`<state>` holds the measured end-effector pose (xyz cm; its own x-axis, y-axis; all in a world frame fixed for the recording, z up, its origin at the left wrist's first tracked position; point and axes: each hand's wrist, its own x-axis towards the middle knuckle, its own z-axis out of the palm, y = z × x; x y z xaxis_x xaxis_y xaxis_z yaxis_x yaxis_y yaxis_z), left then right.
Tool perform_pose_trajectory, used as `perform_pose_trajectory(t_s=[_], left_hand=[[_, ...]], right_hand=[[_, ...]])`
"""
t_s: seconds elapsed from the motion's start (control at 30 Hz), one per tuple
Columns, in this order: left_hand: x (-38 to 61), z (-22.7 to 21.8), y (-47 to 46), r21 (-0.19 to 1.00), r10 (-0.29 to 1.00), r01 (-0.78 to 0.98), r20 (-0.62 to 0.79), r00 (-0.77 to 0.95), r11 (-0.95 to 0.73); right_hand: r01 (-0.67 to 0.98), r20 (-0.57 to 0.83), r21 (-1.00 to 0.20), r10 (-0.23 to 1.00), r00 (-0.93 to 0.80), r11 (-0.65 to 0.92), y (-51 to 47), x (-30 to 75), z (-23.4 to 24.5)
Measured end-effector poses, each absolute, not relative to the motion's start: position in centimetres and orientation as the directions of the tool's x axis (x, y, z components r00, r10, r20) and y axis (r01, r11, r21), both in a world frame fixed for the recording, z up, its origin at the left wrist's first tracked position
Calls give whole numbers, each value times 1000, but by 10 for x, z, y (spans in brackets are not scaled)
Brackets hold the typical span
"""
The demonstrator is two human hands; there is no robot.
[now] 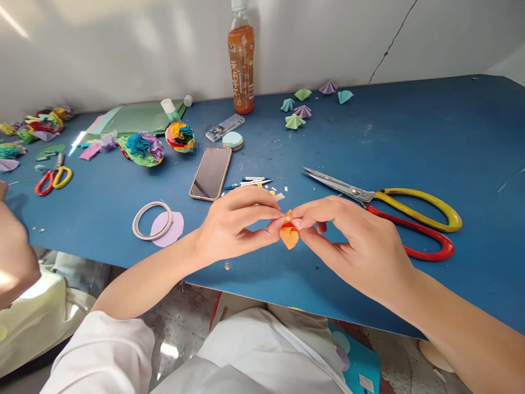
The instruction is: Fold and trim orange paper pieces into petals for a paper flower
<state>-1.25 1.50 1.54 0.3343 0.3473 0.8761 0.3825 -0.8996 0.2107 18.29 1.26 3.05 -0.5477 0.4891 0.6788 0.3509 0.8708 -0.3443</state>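
A small folded orange paper piece [289, 234] is pinched between both my hands just above the blue table [410, 142]. My left hand [235, 224] grips its left side with thumb and fingertips closed. From the right, my right hand [348, 235] pinches the top of it, fingers pressed together. Large scissors with yellow and red handles [394, 210] lie open on the table just behind my right hand.
A phone [211, 172] lies face up behind my left hand, a tape ring [152, 220] on a lilac paper disc to its left. Colourful paper balls [141, 149], small folded paper cones [295, 120], a drink bottle [241, 60] and smaller scissors [53, 178] sit farther back. Another person's arm [12, 251] shows at far left.
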Motion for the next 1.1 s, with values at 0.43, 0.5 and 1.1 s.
perform_pose_trajectory(t_s=[0.43, 0.5, 1.1], left_hand=[[-8, 11, 12, 187, 333, 425, 894, 300, -886], [-7, 10, 12, 188, 336, 418, 888, 315, -889], [-6, 8, 10, 244, 413, 445, 847, 335, -862]], right_hand=[[398, 691, -270, 464, -553, 877, 14, 184, 24], [399, 692, -261, 459, -557, 879, 15, 183, 23], [398, 686, -165, 395, -611, 902, 12, 183, 18]])
